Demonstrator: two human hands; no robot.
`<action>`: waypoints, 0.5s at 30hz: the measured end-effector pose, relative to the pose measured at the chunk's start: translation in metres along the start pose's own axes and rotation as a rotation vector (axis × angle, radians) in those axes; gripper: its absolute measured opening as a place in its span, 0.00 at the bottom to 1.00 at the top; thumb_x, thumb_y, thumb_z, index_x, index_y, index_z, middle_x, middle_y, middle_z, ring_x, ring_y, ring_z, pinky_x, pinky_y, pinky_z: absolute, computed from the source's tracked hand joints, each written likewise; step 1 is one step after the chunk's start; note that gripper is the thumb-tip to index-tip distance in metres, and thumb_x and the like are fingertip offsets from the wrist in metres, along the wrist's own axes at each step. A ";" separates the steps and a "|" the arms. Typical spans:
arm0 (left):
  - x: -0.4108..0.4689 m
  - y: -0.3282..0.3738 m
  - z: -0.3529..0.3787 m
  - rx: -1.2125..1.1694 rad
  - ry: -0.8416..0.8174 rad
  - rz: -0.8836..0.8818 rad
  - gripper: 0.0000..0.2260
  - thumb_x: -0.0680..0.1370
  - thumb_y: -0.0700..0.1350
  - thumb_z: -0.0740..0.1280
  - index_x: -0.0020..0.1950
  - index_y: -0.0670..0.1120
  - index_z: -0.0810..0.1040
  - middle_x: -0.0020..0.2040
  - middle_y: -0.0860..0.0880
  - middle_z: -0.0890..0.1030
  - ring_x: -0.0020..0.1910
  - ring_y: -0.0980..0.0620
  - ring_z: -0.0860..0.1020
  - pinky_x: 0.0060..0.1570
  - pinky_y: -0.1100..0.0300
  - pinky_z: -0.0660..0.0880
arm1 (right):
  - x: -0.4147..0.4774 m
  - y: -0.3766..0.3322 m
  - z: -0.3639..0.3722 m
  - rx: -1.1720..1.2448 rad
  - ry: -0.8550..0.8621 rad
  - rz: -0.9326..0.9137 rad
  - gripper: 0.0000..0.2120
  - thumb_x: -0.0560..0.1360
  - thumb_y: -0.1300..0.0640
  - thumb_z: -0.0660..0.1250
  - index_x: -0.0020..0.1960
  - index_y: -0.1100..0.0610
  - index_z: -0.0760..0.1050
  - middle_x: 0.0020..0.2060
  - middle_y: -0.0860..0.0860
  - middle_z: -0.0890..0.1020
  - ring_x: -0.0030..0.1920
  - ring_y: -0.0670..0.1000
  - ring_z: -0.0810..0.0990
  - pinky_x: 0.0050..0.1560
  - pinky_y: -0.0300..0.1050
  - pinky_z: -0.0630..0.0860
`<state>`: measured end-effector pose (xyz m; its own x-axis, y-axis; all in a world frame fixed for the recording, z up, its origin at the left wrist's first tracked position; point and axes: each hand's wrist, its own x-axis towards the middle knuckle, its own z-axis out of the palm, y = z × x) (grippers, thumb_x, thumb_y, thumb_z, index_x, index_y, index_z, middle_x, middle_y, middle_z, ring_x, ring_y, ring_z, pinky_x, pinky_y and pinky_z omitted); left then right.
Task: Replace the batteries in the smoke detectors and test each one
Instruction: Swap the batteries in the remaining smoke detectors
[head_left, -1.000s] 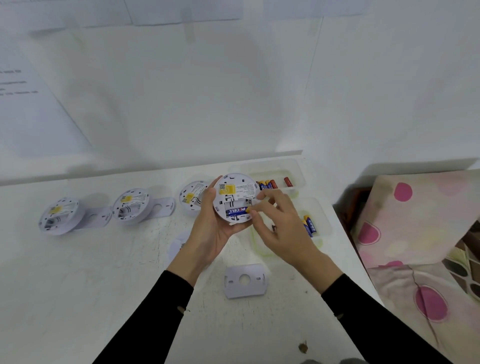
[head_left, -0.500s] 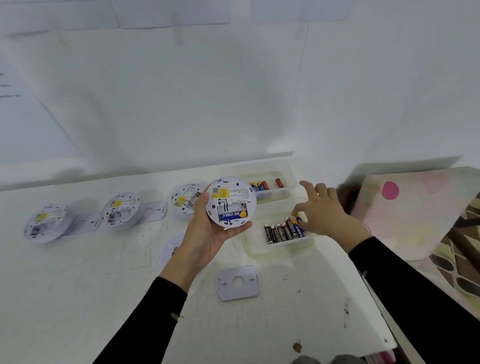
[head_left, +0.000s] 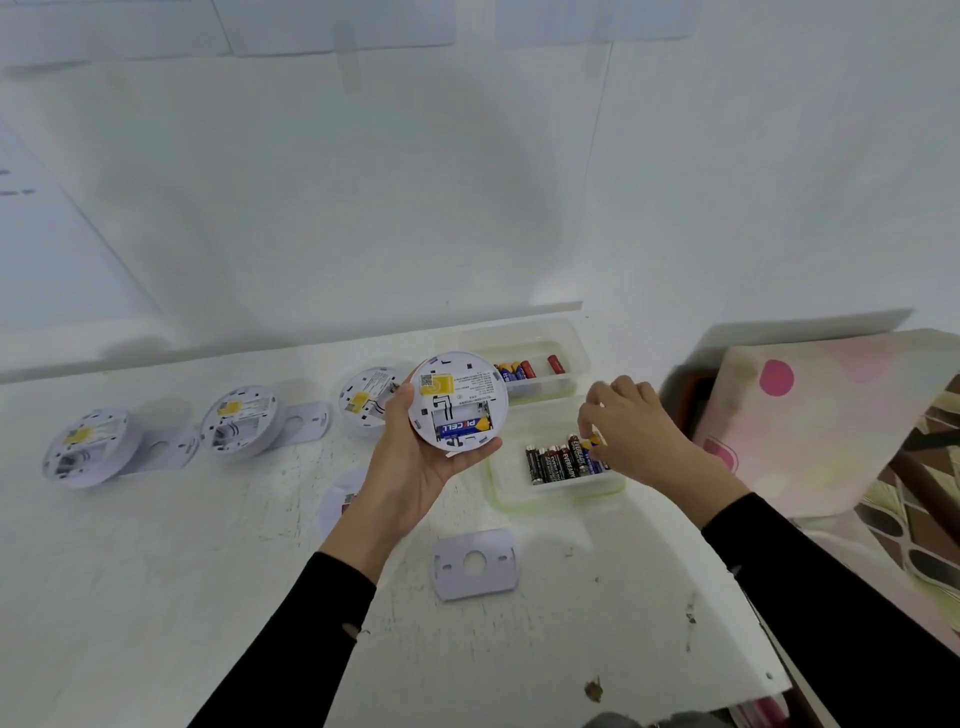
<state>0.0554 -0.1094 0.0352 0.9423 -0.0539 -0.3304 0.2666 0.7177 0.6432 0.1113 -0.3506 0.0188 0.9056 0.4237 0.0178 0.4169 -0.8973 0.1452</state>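
My left hand (head_left: 415, 462) holds a round white smoke detector (head_left: 458, 399) with its back towards me; one blue battery (head_left: 464, 427) sits in its open compartment. My right hand (head_left: 631, 431) reaches into the near clear tray (head_left: 550, 493) and pinches a blue and yellow battery (head_left: 594, 442) at the right end of a row of dark batteries (head_left: 553, 464). Three more detectors lie back-up on the white table: far left (head_left: 85, 447), middle (head_left: 240, 422) and behind my left hand (head_left: 366, 400).
A second clear tray (head_left: 571, 358) at the back holds a few blue and red batteries (head_left: 519, 370). A loose white mounting plate (head_left: 475, 564) lies near me. The table edge (head_left: 727, 587) runs along the right, with patterned fabric (head_left: 831, 426) beyond it.
My right hand left the detector's battery compartment, moved right to the near tray and closed its fingertips on a battery there. My left hand kept holding the detector.
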 end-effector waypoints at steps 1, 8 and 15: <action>0.000 0.000 0.001 -0.002 0.003 -0.001 0.21 0.83 0.54 0.56 0.71 0.45 0.71 0.61 0.41 0.82 0.53 0.40 0.83 0.43 0.43 0.82 | 0.000 0.002 0.001 0.011 -0.053 -0.020 0.08 0.71 0.53 0.71 0.50 0.49 0.76 0.52 0.46 0.76 0.55 0.53 0.73 0.56 0.45 0.63; 0.001 -0.001 -0.001 0.010 -0.004 0.013 0.21 0.84 0.54 0.55 0.73 0.46 0.69 0.63 0.40 0.80 0.55 0.40 0.83 0.44 0.43 0.82 | -0.008 -0.022 -0.036 1.070 0.511 0.136 0.07 0.72 0.66 0.72 0.47 0.58 0.77 0.45 0.53 0.78 0.41 0.48 0.83 0.48 0.35 0.77; -0.001 -0.008 0.006 0.080 -0.076 0.014 0.23 0.84 0.55 0.51 0.71 0.43 0.71 0.61 0.41 0.81 0.58 0.45 0.81 0.53 0.47 0.80 | -0.009 -0.096 -0.052 0.942 0.827 -0.157 0.03 0.72 0.68 0.73 0.45 0.65 0.81 0.44 0.55 0.82 0.49 0.50 0.80 0.52 0.37 0.77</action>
<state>0.0540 -0.1193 0.0344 0.9579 -0.0985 -0.2696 0.2654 0.6615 0.7014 0.0589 -0.2622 0.0560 0.6644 0.1789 0.7257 0.7171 -0.4261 -0.5515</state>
